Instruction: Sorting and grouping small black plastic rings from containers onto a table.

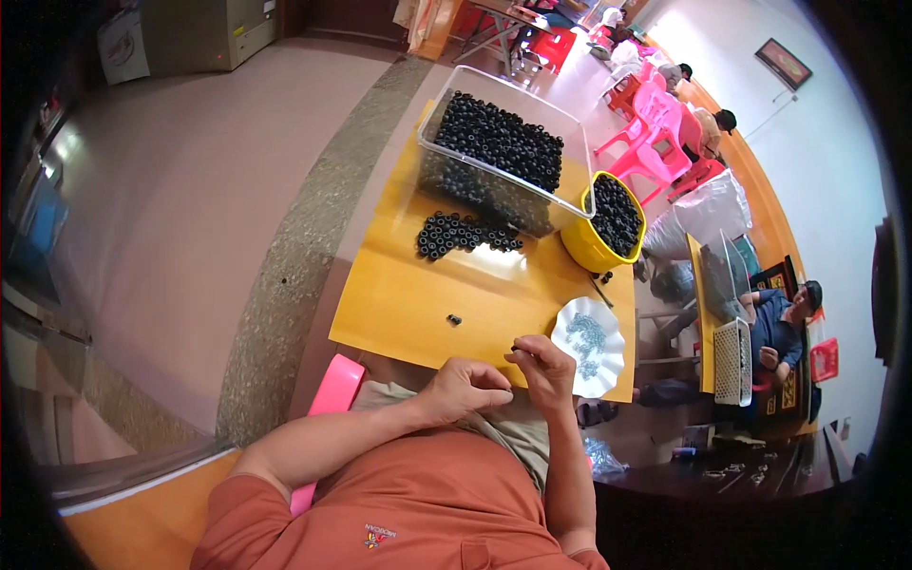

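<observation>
Rust-orange cloth covers the wearer's torso, the shirt (427,484) carrying a small multicoloured emblem (378,539) with a line of printed lettering, upside down here. Just beyond it, both hands meet at the near edge of a yellow-brown tabletop (380,304). The left hand (456,388) has its fingers curled toward the thumb; whether they grasp anything, I cannot tell. The right hand (549,378) pinches a small dark piece (516,349) between its fingertips, beside a white, wavy-rimmed dish (611,350) of tiny clear bits (585,340). A little black part (454,320) lies on the tabletop ahead of the left hand. Farther on spreads a patch of glossy black rings (461,235), round with greyish centres. Behind them stand a yellow tub (582,249) and a large transparent bin (539,221), both holding many more black pieces. Pink plastic chairs (655,133) stand beyond, and a framed picture (784,64) hangs on the wall.
</observation>
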A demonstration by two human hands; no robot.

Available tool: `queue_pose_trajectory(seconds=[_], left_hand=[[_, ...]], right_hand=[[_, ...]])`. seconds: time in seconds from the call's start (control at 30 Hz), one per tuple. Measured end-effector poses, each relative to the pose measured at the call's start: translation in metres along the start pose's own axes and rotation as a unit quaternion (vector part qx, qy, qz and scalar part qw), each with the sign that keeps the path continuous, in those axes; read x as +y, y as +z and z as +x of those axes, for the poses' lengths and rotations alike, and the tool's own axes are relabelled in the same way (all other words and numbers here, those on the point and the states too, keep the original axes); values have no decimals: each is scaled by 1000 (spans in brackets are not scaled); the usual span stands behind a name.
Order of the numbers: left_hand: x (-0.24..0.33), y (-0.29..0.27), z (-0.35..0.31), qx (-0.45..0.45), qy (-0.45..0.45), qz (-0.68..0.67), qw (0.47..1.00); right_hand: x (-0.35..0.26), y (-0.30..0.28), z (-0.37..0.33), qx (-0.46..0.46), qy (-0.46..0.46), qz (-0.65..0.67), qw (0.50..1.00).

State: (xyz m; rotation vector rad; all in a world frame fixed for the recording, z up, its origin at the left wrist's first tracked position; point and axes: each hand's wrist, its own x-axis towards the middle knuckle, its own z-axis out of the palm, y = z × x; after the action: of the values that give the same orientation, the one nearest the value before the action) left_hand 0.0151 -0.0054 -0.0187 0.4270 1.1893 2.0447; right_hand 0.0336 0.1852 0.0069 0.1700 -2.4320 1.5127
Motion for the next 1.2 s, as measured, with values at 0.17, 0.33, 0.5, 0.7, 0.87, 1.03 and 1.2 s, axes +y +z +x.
queue_pose_trajectory(seconds=[0.17, 0.33, 0.5, 0.7, 0.87, 1.03, 1.2], left_hand=[[1, 1, 0, 31, -7, -38, 999], [5, -1, 0, 39, -16, -79, 996], [3, 0, 1, 40, -10, -61, 997], [-1, -3, 0, 39, -10, -65, 997], [1, 0, 0, 46, -8, -65, 997], [0, 0, 0, 40, -12, -63, 997], [-5, -2, 0, 21, -37, -95, 995]], right_hand=[[-11, -3, -13, -1, 61, 129, 990], [-18, -7, -22, -34, 78, 133, 988], [-23, -10, -26, -78, 82, 121, 986], [-26, -9, -26, -97, 101, 140, 980], [-23, -13, -28, -111, 80, 132, 982], [-22, -14, -29, -107, 76, 87, 987], [-20, -17, -31, -115, 72, 43, 990]])
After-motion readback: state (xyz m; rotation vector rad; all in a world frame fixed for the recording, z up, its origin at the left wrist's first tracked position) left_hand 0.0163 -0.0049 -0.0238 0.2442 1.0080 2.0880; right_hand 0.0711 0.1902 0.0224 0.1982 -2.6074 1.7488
